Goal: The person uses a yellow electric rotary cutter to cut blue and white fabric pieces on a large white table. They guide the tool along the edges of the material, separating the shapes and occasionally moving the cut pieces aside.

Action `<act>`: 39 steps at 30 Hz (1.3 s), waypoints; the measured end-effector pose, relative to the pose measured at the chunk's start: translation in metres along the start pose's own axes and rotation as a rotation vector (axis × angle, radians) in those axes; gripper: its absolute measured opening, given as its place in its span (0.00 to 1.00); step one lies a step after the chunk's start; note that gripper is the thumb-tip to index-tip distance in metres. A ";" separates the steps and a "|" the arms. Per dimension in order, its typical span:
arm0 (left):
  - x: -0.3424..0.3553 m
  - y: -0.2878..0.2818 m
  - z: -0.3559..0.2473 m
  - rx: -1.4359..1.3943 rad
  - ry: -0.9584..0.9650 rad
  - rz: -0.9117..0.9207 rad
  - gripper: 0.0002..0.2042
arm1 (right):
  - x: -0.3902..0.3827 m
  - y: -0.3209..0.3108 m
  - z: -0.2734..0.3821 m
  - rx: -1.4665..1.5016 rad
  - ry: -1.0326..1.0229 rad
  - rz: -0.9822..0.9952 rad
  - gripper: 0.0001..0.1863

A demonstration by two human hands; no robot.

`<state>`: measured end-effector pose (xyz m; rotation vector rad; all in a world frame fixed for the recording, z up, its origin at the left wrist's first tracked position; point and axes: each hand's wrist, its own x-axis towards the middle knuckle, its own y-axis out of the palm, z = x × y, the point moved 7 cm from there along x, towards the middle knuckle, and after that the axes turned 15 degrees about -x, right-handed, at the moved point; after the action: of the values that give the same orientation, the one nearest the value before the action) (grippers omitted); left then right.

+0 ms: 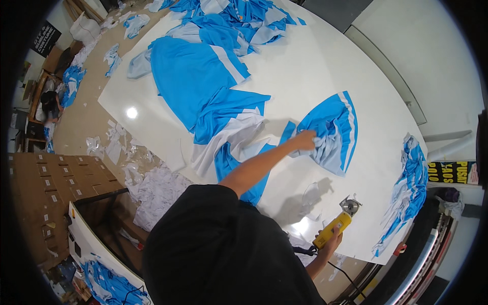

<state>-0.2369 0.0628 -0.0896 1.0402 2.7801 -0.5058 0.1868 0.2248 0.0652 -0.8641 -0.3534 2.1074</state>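
Note:
My left hand (306,140) reaches across the white table (300,61), fingers closed on a bunched blue fabric piece (317,119) with a white stripe and a pale underside. In my right hand (329,243), near the front edge, is a yellow electric rotary cutter (333,230). Its round metal blade head points away from me, apart from the fabric, and a dark cord trails from its rear end. Beside my left forearm lies a larger heap of blue and white fabric (193,86), partly hidden behind the arm.
More blue fabric (229,25) is piled at the table's far end. Striped scraps (409,178) hang over the right edge. White offcuts (157,195) cover the floor at left, beside stacked cardboard boxes (56,198). Another person (50,107) is low down at far left.

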 end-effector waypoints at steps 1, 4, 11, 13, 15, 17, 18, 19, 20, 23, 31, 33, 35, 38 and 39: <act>0.001 -0.023 0.007 -0.141 0.015 -0.021 0.36 | 0.001 0.003 0.000 -0.009 -0.009 0.026 0.24; -0.040 -0.154 -0.025 -0.659 0.099 -0.498 0.37 | 0.000 0.008 -0.007 0.004 -0.013 0.029 0.22; -0.239 -0.302 -0.054 0.144 0.243 -1.171 0.35 | 0.008 0.009 -0.012 0.058 -0.053 0.075 0.22; -0.264 -0.242 0.011 0.413 0.080 -0.989 0.33 | 0.013 0.011 -0.018 0.073 -0.044 0.099 0.22; -0.277 -0.150 0.055 0.474 -0.367 -0.761 0.40 | 0.015 0.007 -0.026 0.078 -0.025 0.105 0.22; -0.278 -0.061 0.028 0.716 -0.429 -0.657 0.43 | 0.017 0.003 -0.029 0.080 -0.007 0.110 0.22; -0.268 -0.020 0.022 0.714 -0.297 -0.499 0.44 | 0.019 0.000 -0.028 0.072 -0.017 0.122 0.22; -0.260 0.015 0.017 0.711 -0.165 -0.340 0.46 | 0.022 -0.003 -0.029 0.070 -0.026 0.135 0.22; -0.257 0.045 -0.006 0.550 0.047 -0.157 0.40 | 0.025 -0.008 -0.031 0.069 -0.033 0.143 0.22; -0.233 0.062 -0.045 0.029 -0.104 0.036 0.30 | 0.040 -0.029 -0.034 0.089 -0.019 0.124 0.22; -0.072 0.099 -0.060 0.632 -0.149 -0.610 0.38 | 0.092 -0.103 -0.055 0.144 0.028 0.072 0.20; 0.005 0.118 -0.074 0.721 -0.128 -0.762 0.41 | 0.108 -0.121 -0.060 0.170 -0.010 0.091 0.19; 0.097 0.136 -0.074 0.742 0.032 -0.715 0.37 | 0.124 -0.131 -0.050 0.168 -0.024 0.117 0.19; 0.199 0.257 -0.149 0.558 0.263 0.379 0.32 | 0.145 -0.159 -0.040 0.187 -0.022 0.064 0.18; 0.192 0.297 -0.189 0.645 0.496 0.432 0.31 | 0.157 -0.170 -0.042 0.199 -0.037 0.035 0.18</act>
<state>-0.1878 0.4574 -0.0366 2.0867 2.6660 -1.2676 0.2463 0.4515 0.0504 -0.7195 -0.1449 2.1510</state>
